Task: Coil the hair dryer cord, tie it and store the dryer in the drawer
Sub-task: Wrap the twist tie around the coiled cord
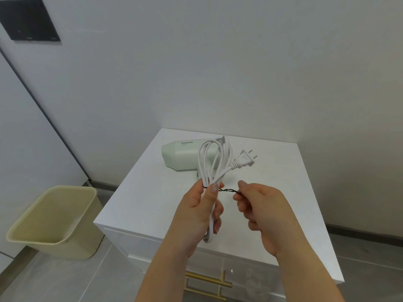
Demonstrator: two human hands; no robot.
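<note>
Above the white tabletop (294, 192), in the head view, the left hand (196, 211) holds the coiled cord (208, 176) upright. Its grip is clamped round the bundle's middle, thumb pressing where a thin dark twist tie (227, 190) circles the loops. Just beside it, the right hand (259, 211) pinches the tie's twisted tail, which runs level out to the right. The cord's long axis stands roughly vertical, so the tie crosses it squarely, and the right hand is better placed for more twisting. The plug (245, 160) juts up and right. Behind, the pale green hair dryer (185, 155) lies on the tabletop, nozzle leftward. Below the hands, the drawer's brass handle (209, 279) shows; the drawer looks closed.
</note>
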